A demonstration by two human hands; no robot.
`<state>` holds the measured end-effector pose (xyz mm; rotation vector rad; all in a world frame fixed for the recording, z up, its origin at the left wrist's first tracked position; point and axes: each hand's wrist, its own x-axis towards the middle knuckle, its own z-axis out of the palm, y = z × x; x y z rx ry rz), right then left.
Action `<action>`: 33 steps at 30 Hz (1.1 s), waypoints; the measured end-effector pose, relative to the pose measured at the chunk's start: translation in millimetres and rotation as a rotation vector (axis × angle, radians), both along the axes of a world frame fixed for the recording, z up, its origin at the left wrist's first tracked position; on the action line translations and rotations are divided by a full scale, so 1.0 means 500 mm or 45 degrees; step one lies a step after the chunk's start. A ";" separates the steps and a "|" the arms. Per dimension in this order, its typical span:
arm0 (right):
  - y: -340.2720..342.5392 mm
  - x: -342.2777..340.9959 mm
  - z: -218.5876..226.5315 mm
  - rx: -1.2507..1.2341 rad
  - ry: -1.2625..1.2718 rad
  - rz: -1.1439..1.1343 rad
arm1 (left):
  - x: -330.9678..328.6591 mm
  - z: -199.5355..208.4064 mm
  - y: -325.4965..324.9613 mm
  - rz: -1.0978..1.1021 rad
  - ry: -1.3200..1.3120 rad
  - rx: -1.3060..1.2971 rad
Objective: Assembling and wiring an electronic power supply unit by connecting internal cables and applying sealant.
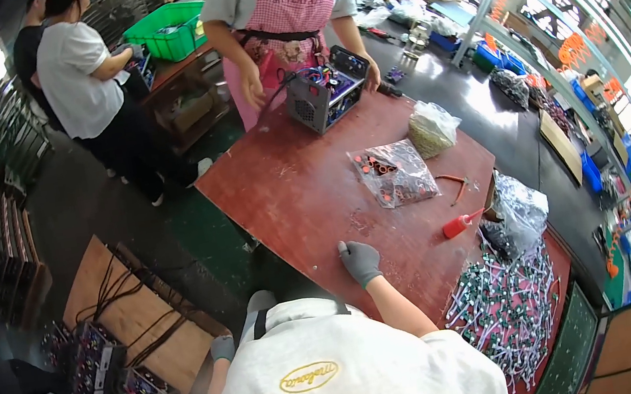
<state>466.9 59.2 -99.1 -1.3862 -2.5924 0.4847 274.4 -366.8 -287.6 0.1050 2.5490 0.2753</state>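
While a person in a pink apron steadies a grey metal case (323,93) at twelve o'clock, the right hand (360,261) rests palm-down in a grey glove on the red-brown bench (291,192), fingers loosely spread, holding nothing. The left hand (222,347), gloved, hangs off the bench at eight o'clock, seemingly empty. A red squeeze bottle (458,224) lies at three o'clock.
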 end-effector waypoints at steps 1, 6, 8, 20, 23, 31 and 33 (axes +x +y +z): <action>-0.010 -0.005 0.011 -0.008 0.001 0.025 | 0.000 0.003 -0.017 0.004 0.014 -0.011; -0.011 0.002 0.013 -0.031 -0.021 0.017 | 0.001 0.065 0.002 -0.021 0.020 0.152; -0.010 0.003 0.015 -0.031 -0.049 0.008 | -0.004 0.080 0.015 0.021 -0.006 0.199; 0.174 -0.158 0.095 0.319 0.452 -0.022 | -0.090 0.140 0.021 -0.117 0.023 0.221; 0.214 -0.253 0.207 0.629 0.596 0.067 | -0.145 0.159 0.048 0.047 -0.006 0.349; 0.200 -0.355 0.308 0.737 0.339 0.338 | -0.269 0.510 0.332 -0.601 1.023 0.775; 0.172 -0.346 0.317 0.698 0.313 0.440 | -0.279 0.623 0.397 -0.752 1.144 0.798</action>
